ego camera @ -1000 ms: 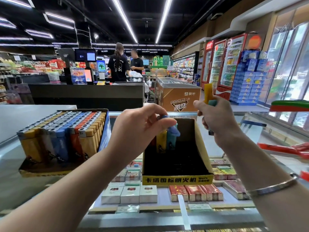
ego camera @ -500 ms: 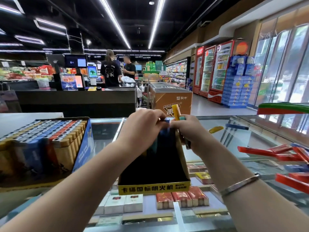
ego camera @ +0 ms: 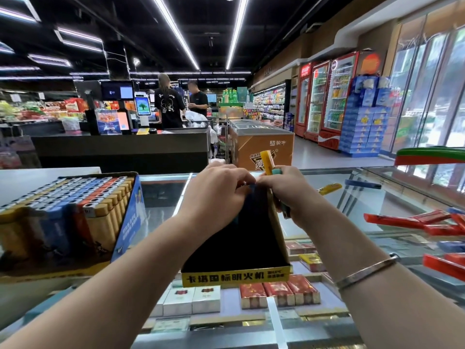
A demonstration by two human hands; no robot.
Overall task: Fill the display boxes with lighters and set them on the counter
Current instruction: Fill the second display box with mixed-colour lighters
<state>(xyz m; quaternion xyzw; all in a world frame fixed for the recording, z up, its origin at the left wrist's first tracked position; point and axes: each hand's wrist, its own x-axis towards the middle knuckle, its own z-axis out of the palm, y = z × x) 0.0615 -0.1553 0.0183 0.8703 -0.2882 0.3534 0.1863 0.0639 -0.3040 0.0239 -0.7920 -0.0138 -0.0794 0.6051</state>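
Supermarket interior: ceiling light strips [ego camera: 176, 34] glowing overhead, drink coolers [ego camera: 327, 96] lining the right wall, dark checkout counter [ego camera: 120, 149] standing opposite.

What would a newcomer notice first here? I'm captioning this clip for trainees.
Centre: both hands meet over a nearly empty black display box with a yellow front strip; the right hand grips yellow and teal lighters, the left hand pinches at the box's back. At left sits a full blue-sided box of lighters.
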